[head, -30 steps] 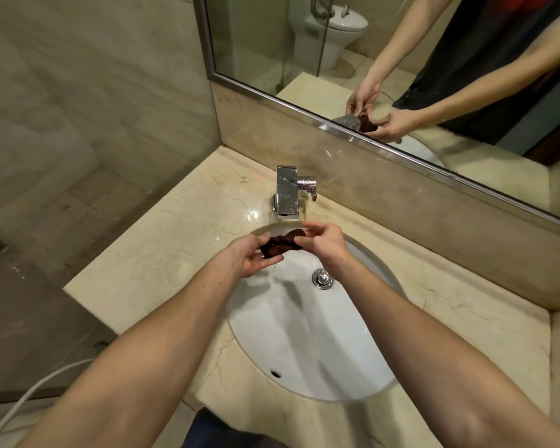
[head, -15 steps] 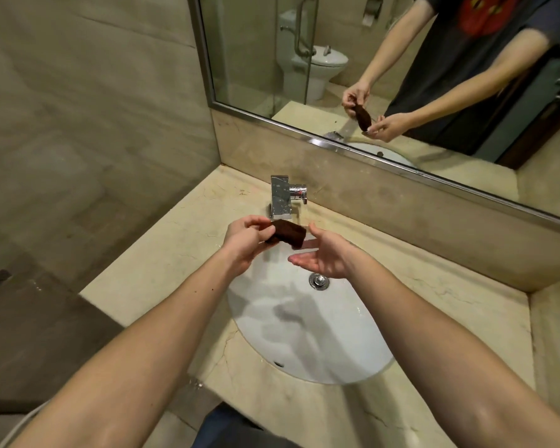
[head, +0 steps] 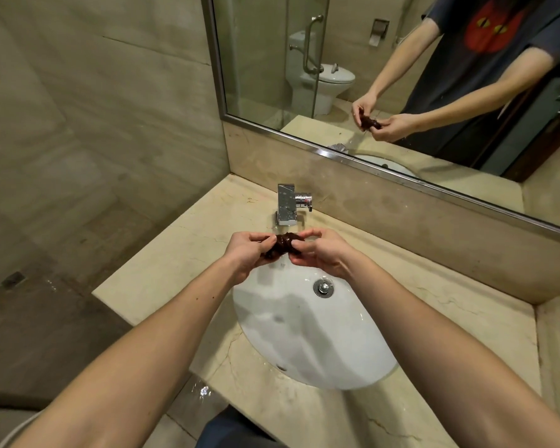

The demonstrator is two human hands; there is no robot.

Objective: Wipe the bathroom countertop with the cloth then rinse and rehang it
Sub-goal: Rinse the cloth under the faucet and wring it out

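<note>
A small dark brown cloth (head: 282, 244), twisted into a tight roll, is held over the far rim of the white sink (head: 311, 344). My left hand (head: 248, 252) grips its left end and my right hand (head: 320, 253) pinches its right end. Both hands are just in front of the chrome faucet (head: 286, 205), above the basin. The beige marble countertop (head: 162, 270) surrounds the sink and looks wet near its front edge.
A mirror (head: 385, 76) runs along the back wall and reflects the person, a toilet and a glass shower door. The chrome drain plug (head: 323, 287) sits in the basin. A tiled wall stands to the left, with dark floor below.
Half a second ago only my left hand held the cloth and my right hand was open beside it. Now both hands hold the cloth, which is twisted into a roll.
</note>
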